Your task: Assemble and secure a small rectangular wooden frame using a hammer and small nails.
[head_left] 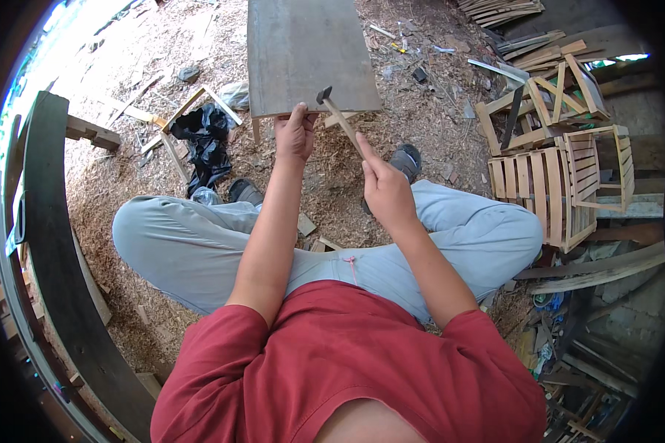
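Note:
A hammer (342,124) with a dark metal head and a pale wooden handle is gripped in my right hand (389,188). Its head hovers over the near edge of a worn greyish wooden board (310,59), which stands raised on short wooden legs in front of me. My left hand (295,134) is closed at that same edge, left of the hammer head, with the thumb over the top and the fingers curled underneath. Whether a nail or other small piece is also between those fingers is too small to tell.
Wood shavings and scraps cover the ground (340,199). A black plastic bag (205,140) lies left of the board. Slatted wooden frames (543,181) are piled on the right, with more timber behind. A long dark beam (55,244) runs along my left side.

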The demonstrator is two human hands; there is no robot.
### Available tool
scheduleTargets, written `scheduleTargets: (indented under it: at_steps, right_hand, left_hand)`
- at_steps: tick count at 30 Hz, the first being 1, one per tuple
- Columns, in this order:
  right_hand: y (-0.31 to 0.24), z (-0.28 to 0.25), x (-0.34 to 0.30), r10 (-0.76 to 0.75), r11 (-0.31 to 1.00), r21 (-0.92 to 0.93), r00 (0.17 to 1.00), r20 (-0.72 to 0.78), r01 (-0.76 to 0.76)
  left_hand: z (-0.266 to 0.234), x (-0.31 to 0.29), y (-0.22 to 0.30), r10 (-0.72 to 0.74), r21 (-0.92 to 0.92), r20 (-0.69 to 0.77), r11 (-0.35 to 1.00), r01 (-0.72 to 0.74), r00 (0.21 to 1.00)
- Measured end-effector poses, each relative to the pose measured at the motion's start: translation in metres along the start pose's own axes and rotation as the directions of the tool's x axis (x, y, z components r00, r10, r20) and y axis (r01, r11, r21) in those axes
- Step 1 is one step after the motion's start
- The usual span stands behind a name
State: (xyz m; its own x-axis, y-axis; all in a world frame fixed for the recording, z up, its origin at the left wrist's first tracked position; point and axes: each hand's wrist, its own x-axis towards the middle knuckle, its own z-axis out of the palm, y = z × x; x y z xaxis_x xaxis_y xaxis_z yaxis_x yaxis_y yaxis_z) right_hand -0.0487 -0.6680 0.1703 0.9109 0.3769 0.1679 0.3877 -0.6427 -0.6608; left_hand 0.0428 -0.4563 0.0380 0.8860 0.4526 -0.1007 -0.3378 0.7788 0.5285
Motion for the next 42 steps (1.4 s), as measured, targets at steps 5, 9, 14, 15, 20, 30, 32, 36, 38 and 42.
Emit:
scheduleTargets:
  at_steps: [5, 9, 14, 15, 20, 30, 32, 36, 38, 42]
  right_hand:
    - [-0.013, -0.008, -0.002, -0.118, 0.988, 0.071, 0.963, -0.241, 0.139]
    - [0.000, 0.004, -0.002, -0.044, 0.998, 0.034, 0.998, -0.034, 0.045]
    - [-0.013, -0.007, -0.005, -0.125, 0.982, 0.103, 0.958, -0.259, 0.156]
    - [-0.006, 0.000, -0.004, -0.138, 0.983, 0.083, 0.961, -0.240, 0.162]
    - [0.003, 0.002, 0.001, -0.078, 0.995, 0.054, 0.995, -0.068, 0.082]
    - [-0.015, -0.007, -0.003, -0.043, 0.991, 0.118, 0.987, -0.156, 0.062]
    - [-0.010, -0.005, -0.005, -0.094, 0.988, 0.098, 0.971, -0.220, 0.118]
    - [0.004, 0.004, 0.001, -0.041, 0.999, -0.018, 0.999, 0.020, 0.041]
    - [-0.003, 0.000, 0.001, -0.057, 0.998, 0.009, 0.998, -0.006, 0.057]
    - [-0.016, -0.012, -0.003, -0.054, 0.992, 0.100, 0.973, -0.225, 0.078]
  left_hand:
    - [0.010, 0.006, 0.002, -0.006, -0.021, 0.038, 1.000, 0.007, 0.999]
    - [0.007, -0.002, 0.001, 0.003, -0.012, 0.026, 1.000, -0.003, 1.000]
    - [0.008, 0.004, -0.001, 0.008, -0.023, 0.020, 1.000, -0.008, 1.000]
    - [0.007, 0.005, 0.000, 0.011, -0.022, 0.026, 1.000, -0.011, 1.000]
    - [-0.004, 0.005, -0.002, 0.007, 0.027, 0.007, 1.000, -0.007, 1.000]
    - [-0.001, 0.007, 0.009, 0.001, 0.042, 0.000, 0.999, -0.001, 1.000]
    - [0.008, 0.001, 0.003, 0.002, 0.020, 0.005, 1.000, -0.002, 1.000]
    - [0.011, -0.002, 0.005, 0.023, 0.023, 0.028, 0.999, -0.023, 0.999]
    - [0.004, 0.004, 0.007, 0.025, 0.064, 0.028, 0.998, -0.027, 0.999]
    - [0.015, 0.005, 0.007, 0.011, 0.017, 0.047, 1.000, -0.011, 0.999]
